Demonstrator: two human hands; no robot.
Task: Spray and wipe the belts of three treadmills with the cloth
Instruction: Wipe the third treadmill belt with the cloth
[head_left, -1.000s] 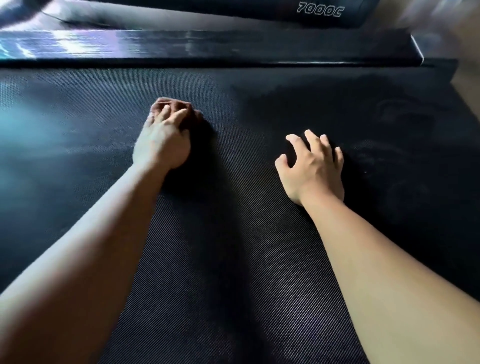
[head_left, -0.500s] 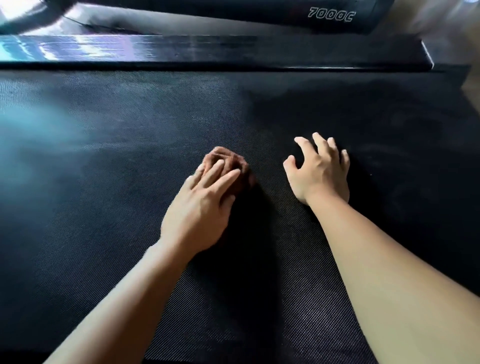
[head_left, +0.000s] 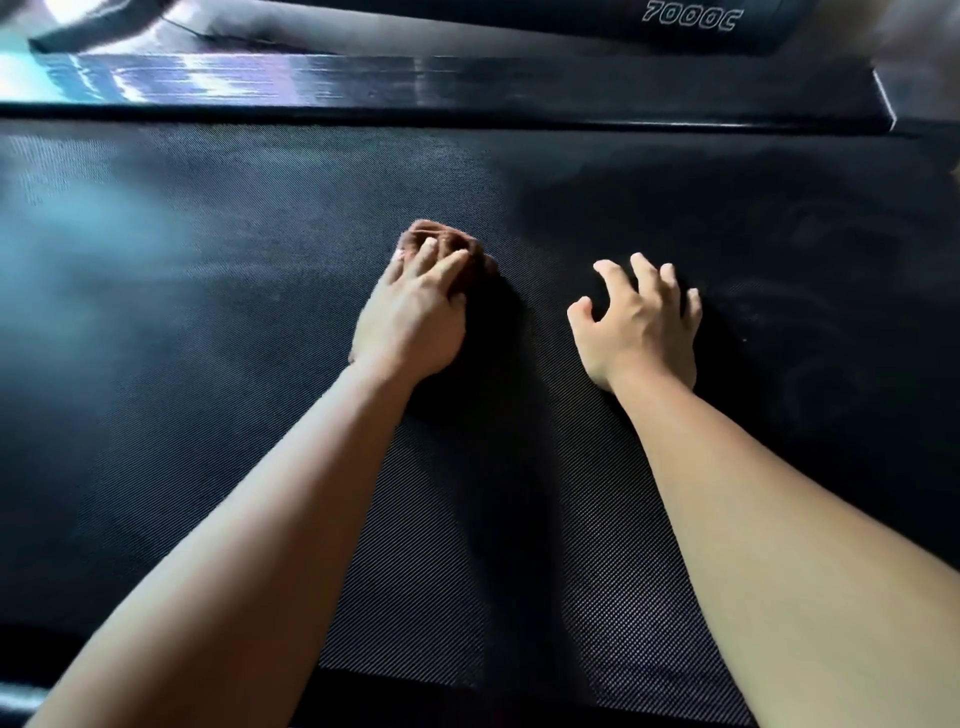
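Left hand (head_left: 410, 317): fingers extended over bunched brown cloth (head_left: 447, 241), pressing it onto belt (head_left: 208, 441); thumb hidden.
Right hand (head_left: 641, 325): fingers spread apart, tips bent down onto belt, holding nothing.
Both forearms enter from 6 o'clock.
Right hand near left hand, at its 3 o'clock.
Cloth protrudes at 12 o'clock of left hand, mid-belt.
Glossy side rail (head_left: 467, 85) borders belt at 12 o'clock.
Beyond rail, at 1 o'clock: dark housing (head_left: 688, 18) marked "7000C".
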